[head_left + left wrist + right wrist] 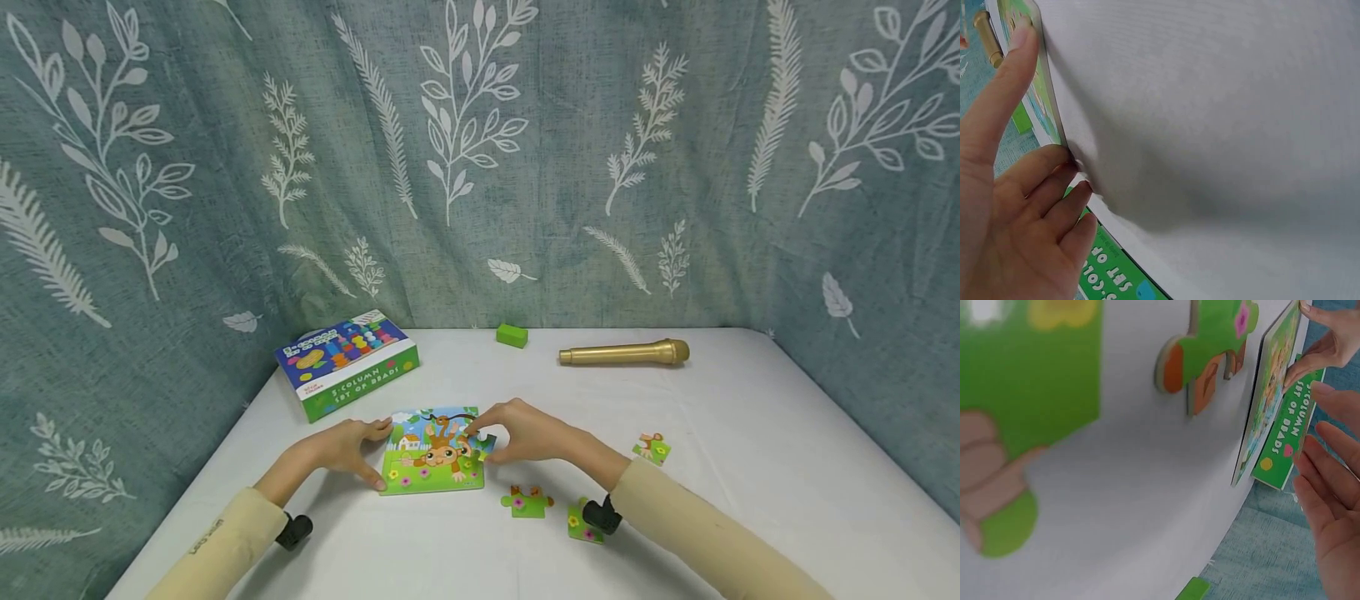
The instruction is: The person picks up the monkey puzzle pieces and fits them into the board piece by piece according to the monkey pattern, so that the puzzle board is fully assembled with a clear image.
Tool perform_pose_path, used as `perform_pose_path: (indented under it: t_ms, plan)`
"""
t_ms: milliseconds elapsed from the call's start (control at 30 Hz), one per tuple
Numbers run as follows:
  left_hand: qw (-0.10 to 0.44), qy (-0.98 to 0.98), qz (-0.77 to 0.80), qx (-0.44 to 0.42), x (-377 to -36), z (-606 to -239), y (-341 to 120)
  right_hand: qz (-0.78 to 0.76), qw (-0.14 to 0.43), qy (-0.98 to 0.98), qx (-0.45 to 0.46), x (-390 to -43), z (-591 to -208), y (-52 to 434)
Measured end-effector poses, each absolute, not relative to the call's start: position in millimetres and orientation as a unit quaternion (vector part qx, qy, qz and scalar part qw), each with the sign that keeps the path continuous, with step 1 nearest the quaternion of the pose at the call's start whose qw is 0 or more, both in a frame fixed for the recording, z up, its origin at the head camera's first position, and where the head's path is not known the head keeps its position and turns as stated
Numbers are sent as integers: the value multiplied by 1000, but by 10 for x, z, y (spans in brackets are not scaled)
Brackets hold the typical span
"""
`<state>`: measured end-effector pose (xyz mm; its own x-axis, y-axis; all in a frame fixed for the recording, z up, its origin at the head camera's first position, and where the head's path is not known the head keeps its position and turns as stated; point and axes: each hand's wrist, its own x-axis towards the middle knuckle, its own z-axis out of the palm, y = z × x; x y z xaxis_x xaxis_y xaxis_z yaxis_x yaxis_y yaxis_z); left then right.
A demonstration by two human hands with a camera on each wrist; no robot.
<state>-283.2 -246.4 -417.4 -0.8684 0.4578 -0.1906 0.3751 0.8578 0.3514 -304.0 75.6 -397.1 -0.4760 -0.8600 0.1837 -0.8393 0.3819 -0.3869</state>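
— Where are the hands?

— Both at the puzzle board (431,454), which lies flat on the white table (750,467) near its front edge. The left hand (341,450) braces the board's left edge, thumb and fingers spread and fairly straight, fingertips touching the edge (the left wrist view shows the thumb (1004,81) lying along the edge and the other fingers at a corner).

— And the right?

— The right hand (525,433) rests over the board's right side, fingers bent down onto a puzzle piece (483,443) at that edge. Whether it pinches the piece or just presses it, I cannot tell.

— Loose pieces?

— Three: a green piece (527,501) just right of the board, another (583,525) beside the right wrist, and a small one (652,448) farther right.

— What else is there?

— A bead set box (347,362) behind the board to the left, a green block (512,335) and a gold microphone (624,353) near the leaf-print curtain (480,150).
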Motion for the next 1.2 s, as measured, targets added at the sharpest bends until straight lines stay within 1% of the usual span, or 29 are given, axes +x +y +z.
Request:
perform_pose_path:
  t_ms: [267,500,667,900,1200]
  plan:
    - [138,955,152,213,-2819,-4180,-2466,-188,53,833,-517,-3128,-4045,551]
    - [139,957,144,212,-2821,-4185,-2482,-156,63,844,-510,-3202,-4050,413]
    - [138,956,140,217,-2839,-4192,-2488,-152,85,851,-495,-3241,-4021,348]
    - [138,957,142,212,-2842,-4207,-2495,-126,118,848,-502,-3280,-4049,268]
    - [138,954,146,224,-2843,-4189,-2491,-116,123,851,-497,-3299,-4067,251]
